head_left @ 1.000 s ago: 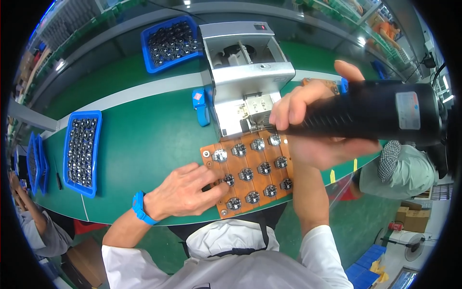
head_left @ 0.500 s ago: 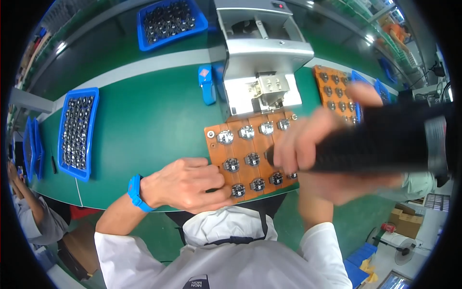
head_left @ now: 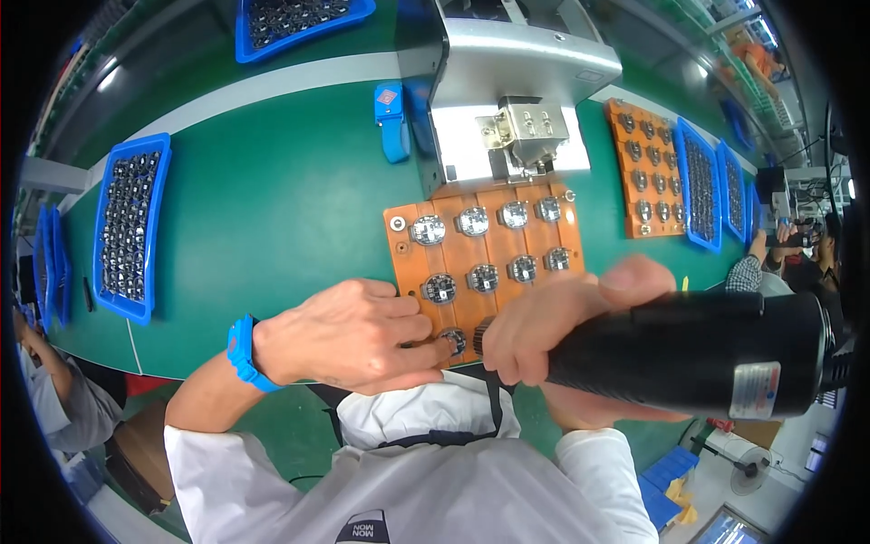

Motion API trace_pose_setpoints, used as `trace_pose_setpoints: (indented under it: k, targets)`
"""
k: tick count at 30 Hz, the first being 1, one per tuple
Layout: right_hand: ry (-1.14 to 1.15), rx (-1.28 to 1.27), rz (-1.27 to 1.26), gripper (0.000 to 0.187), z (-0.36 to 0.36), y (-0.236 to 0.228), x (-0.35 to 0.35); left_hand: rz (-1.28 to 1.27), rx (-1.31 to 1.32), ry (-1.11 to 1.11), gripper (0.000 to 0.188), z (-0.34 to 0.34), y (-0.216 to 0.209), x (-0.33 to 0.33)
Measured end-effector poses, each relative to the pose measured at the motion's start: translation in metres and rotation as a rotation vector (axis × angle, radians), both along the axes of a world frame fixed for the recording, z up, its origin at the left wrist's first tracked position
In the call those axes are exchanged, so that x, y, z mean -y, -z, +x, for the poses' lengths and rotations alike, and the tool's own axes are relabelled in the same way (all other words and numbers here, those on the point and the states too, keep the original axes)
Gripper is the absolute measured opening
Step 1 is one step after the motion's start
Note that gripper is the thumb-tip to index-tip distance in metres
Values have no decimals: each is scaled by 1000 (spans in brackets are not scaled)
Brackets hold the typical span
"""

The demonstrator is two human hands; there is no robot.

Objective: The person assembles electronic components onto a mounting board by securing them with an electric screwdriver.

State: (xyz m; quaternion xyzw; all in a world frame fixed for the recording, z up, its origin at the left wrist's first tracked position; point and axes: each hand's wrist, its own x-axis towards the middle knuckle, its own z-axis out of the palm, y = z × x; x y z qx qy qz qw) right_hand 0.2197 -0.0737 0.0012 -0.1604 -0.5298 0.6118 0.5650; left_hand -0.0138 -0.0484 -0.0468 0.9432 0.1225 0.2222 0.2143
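My right hand [head_left: 553, 331] is wrapped around a black electric screwdriver [head_left: 671, 349], which lies nearly level with its body to the right. Its front end is by the near row of an orange fixture plate [head_left: 414, 262], where my fingers partly hide it. Round metal parts with small circuit boards, such as this one [head_left: 484, 277], sit in rows in the plate. At the plate's near left corner, my left hand [head_left: 367, 335] has its fingers curled together beside a round part [head_left: 453, 341]. What those fingers pinch, if anything, is hidden. A blue wrist strap [head_left: 243, 352] circles my left wrist.
Just behind the plate stands a silver machine [head_left: 521, 59] with a metal block. A loose blue strap [head_left: 391, 122] lies beside it. Blue trays of parts stand left [head_left: 162, 181] and at the far side [head_left: 243, 41]. Another filled orange plate [head_left: 620, 145] lies right, beside more blue trays [head_left: 702, 186].
My right hand has brought the screwdriver left and nearer to me, toward the plate's near row. My left hand stays at the near left corner. The whole view has shifted slightly.
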Motion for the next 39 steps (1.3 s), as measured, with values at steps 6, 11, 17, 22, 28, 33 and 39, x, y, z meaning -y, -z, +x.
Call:
trace_pose_setpoints:
  k: [6,11,17,22,28,33,39]
  targets:
    - [-90,-31,7,37,-5,6,0,-13,5,1,23,0,1,0]
    - [-146,-47,89,39,-6,11,-6,-7,-7,7,23,-1,1,0]
    - [-84,-1,164,50,-5,16,-4,-22,-4,15,24,0,2,0]
    - [-27,17,135,45,-9,16,0,-43,4,3,24,-1,3,0]
    - [43,60,61,37,-17,11,9,-50,17,1,24,0,5,1]
    - [110,31,68,41,-22,-9,5,-47,3,9,25,1,1,-1]
    - [215,-52,116,75,-27,-24,-16,-99,-58,50,31,-5,-3,-4]
